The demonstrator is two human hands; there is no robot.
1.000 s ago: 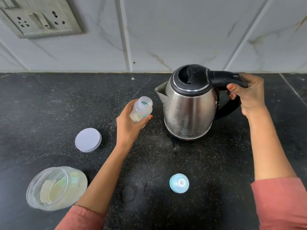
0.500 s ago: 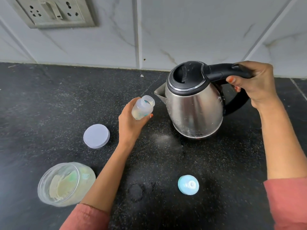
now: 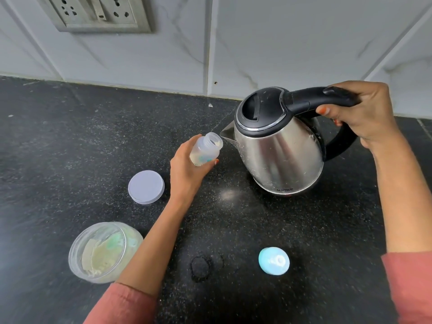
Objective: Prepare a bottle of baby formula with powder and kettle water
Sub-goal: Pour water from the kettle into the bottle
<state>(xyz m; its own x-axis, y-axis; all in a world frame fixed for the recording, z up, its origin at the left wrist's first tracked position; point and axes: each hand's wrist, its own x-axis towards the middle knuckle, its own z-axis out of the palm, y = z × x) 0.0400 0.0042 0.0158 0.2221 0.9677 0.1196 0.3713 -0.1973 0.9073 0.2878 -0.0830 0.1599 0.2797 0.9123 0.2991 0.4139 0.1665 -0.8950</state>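
As seen in the head view, the uncapped bottle (image 3: 205, 148) is held in the curled left grip (image 3: 184, 170) above the desk (image 3: 70, 148), its long axis tilted mouth-first toward the kettle spout (image 3: 228, 134) just to its right. The kettle handle (image 3: 308, 99) is clasped by the right grip (image 3: 364, 115); bare desk lies beneath both.

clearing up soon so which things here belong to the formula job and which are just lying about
In the job: small clear plastic baby bottle, in the left hand; steel kettle with black handle, in the right hand; clear round powder jar; flat round pale lid; light blue teat cap.
Not in it: grey wall socket panel; small pale scrap on the black counter.
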